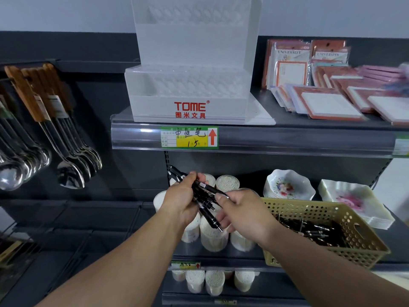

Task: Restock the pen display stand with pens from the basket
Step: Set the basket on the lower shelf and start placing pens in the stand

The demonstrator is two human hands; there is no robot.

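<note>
The step in hand is the gathering: a bundle of pens (204, 194) is out of the basket (358, 231) but not yet in the display stand (190, 85). The left hand (180, 201) grips the upper part of the bundle, with the fingers curled round the black barrels. The right hand (242, 212) takes the lower ends, thumb on top and fingers curled below, so both hands are closed on the same pens. It seems that the person is putting the bundle in order, though I cannot tell if one pen is being pulled out.

The bundle is in the air in front of the lower shelf (254, 254), above some round containers (212, 235) and well below the stand. The basket sits to the right on this shelf, and more loose pens (314, 232) lie in it.

The stand is on the upper shelf (284, 117), above the price label (190, 137), and its two tiers look empty. I judge that the next move is to raise the pens to the stand and drop them one by one into the holes; this calls for a free hand and for the pens to be held upright
</note>
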